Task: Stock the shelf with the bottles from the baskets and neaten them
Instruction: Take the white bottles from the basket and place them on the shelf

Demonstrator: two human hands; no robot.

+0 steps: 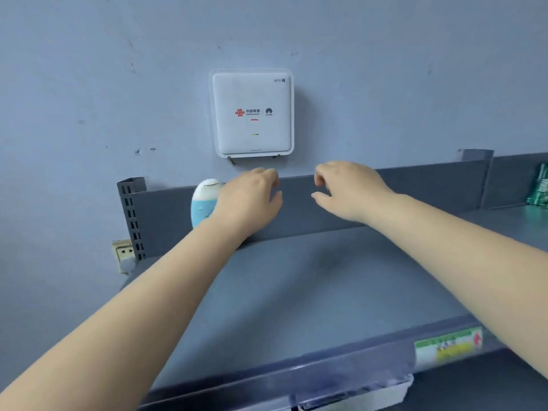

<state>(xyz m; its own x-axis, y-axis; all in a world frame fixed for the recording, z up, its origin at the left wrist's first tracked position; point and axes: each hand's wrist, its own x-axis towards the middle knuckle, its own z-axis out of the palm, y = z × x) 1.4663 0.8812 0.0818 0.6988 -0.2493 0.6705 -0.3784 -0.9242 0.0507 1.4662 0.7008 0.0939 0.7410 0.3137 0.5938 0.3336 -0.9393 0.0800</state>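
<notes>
Both arms reach out over the grey shelf (311, 277), hands up near its back panel. The left hand (249, 200) hangs with its grip loose, fingers bent downward and holding nothing, and its wrist hides the right edge of the one bottle (203, 203) on this shelf. That bottle is pale blue with a white cap and stands upright at the back left, against the back panel; whether the hand touches it, I cannot tell. The right hand (347, 189) hovers a little apart from the left, its grip also slack, fingers curled and thumb out, with nothing between them. The rest of the shelf board is bare grey metal. A green and yellow price label (447, 345) sits on its front lip at the right. On the neighbouring shelf section at far right a green packet (539, 185) shows at the frame edge. A white router (252, 114) hangs on the wall above, and a wall socket (124, 252) sits left of the shelf upright.
</notes>
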